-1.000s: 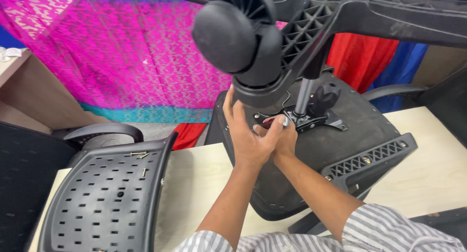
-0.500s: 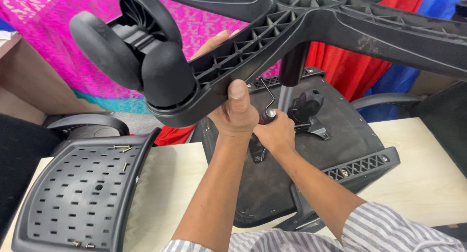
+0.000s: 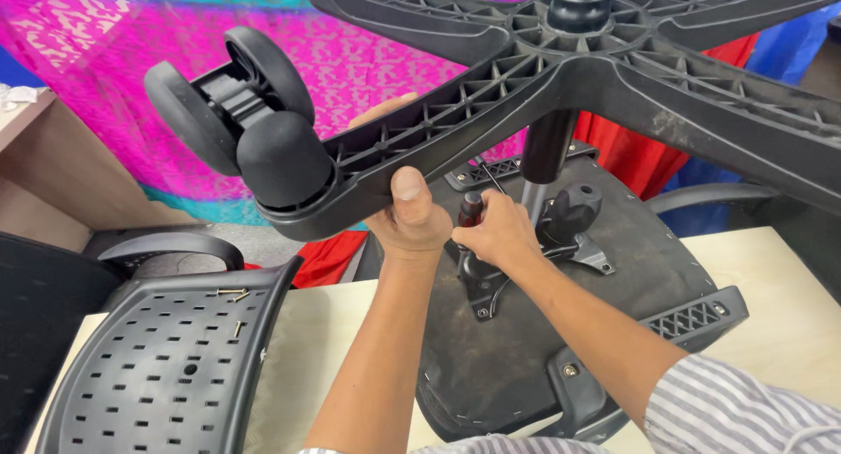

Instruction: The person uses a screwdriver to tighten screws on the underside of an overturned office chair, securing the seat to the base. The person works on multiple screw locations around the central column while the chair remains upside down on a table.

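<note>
Hands first: my left hand [image 3: 412,217] is clamped on one arm of the black ribbed plastic five-star chair base [image 3: 561,77], thumb pressed flat on the arm's near side and the other fingers wrapped over the top, at the centre of the frame. My right hand [image 3: 498,235] sits just beside it, fingers closed around the dark-handled screwdriver [image 3: 470,210], whose rounded end shows above my fist; its tip is hidden behind my hands.

That base fills the upper part of the frame, tilted toward me. At the end of the arm I hold, in the upper left, is a black twin-wheel caster [image 3: 241,125]. From the hub a black gas-lift column [image 3: 545,147] runs down to the metal seat mechanism [image 3: 569,222] with its round black knob, bolted to the upturned underside of the black fabric-covered chair seat [image 3: 534,331].

The seat rests on a pale wooden tabletop [image 3: 771,314] — one black armrest bracket [image 3: 696,318] juts out at lower right. In the lower left lies a black perforated plastic backrest [image 3: 166,375] with a few loose screws [image 3: 233,294] on it. A bright pink and teal patterned cloth [image 3: 114,60] hangs behind.
</note>
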